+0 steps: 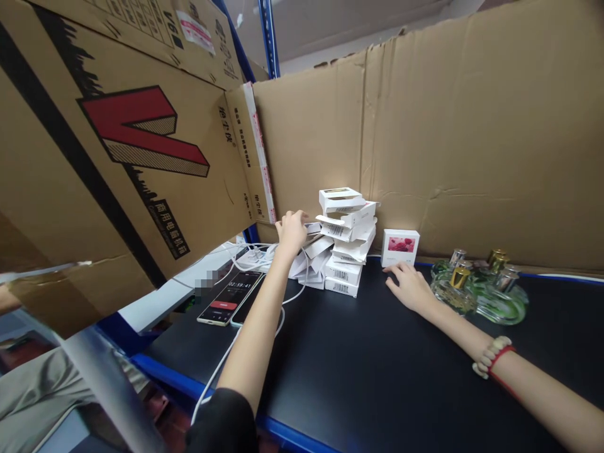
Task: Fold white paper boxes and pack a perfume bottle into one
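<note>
While the left hand (292, 231) reaches in beside the uneven stack of white boxes (343, 274), its grip too hidden to tell, the right hand (411, 288) lies loosely spread, holding nothing, near the foot of the upright flower-picture box (400, 248). This looks like box handling; drawing one out would call for a light pull, with glass bottles (501, 303) beyond the right hand.

Work surface: black tabletop (358, 377), blue edge (278, 429).
Left section: two phones (229, 299) side by side, screens up; one timer reads 02:59:41.
Cable: white cable (293, 298), looped between phones and cartons.
Rear center: white cartons (343, 274), unevenly stacked, some open.
Right of stack: white box (399, 249), upright, floral print forward.
Right rear: green-tinted glass bottles (500, 303), grouped; caps gold or silver.
</note>
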{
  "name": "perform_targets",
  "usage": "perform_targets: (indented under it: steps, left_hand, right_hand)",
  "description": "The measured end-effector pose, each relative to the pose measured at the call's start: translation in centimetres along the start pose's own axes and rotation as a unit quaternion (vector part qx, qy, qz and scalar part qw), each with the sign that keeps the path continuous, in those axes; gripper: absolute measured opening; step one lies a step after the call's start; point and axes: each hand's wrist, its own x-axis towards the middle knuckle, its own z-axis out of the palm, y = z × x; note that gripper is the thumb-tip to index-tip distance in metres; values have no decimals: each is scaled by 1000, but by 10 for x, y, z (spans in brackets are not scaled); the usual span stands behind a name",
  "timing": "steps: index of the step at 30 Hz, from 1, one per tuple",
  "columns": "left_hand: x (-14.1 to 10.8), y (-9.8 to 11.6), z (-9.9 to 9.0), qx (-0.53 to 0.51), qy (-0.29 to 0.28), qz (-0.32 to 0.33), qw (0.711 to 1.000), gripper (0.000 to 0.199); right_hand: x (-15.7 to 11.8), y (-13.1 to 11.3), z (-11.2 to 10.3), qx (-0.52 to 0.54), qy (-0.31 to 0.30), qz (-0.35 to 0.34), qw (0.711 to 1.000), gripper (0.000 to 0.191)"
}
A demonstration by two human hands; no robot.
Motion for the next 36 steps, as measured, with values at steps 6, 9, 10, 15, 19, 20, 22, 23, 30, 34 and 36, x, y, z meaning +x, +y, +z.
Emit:
perform_targets:
  steps: [6, 9, 10, 15, 19, 20, 22, 23, 30, 34, 36]
  left_hand:
    - [15, 0, -2, -8, -39, -13, 999, 38]
    - [19, 2, 2, -12, -83, -15, 996, 36]
    - [19, 3, 3, -12, -89, -19, 996, 37]
    - [17, 8, 11, -6, -98, -33, 995, 43]
    - [15, 9, 15, -9, -95, -35, 995, 40]
    - [14, 10, 16, -10, -90, -39, 995, 37]
    - [13, 11, 16, -13, -74, -46, 996, 32]
    - [13, 11, 16, -13, -62, -48, 997, 29]
    - [16, 7, 2, -25, 64, -37, 997, 27]
    - [18, 0, -27, -118, 269, -50, 955, 22]
    - [15, -3, -44, -204, 407, -30, 890, 14]
  right_hand:
    - [1, 0, -1, 1, -2, -1, 1000, 33]
    - [2, 0, 0, 4, -13, 3, 1000, 33]
    - [3, 1, 0, 5, -14, 4, 1000, 33]
    - [4, 3, 6, 6, 18, -8, 1000, 31]
    - [4, 2, 6, -2, 7, 3, 1000, 33]
    - [4, 2, 5, -1, 3, 5, 1000, 33]
    - [3, 2, 4, 1, 2, 1, 1000, 33]
    - [3, 2, 4, 2, 3, -2, 1000, 34]
    - [0, -9, -11, -27, -67, 15, 997, 36]
    - [-3, -21, -22, -37, -89, 13, 995, 38]
    - [-2, -25, -30, -26, -89, 11, 996, 34]
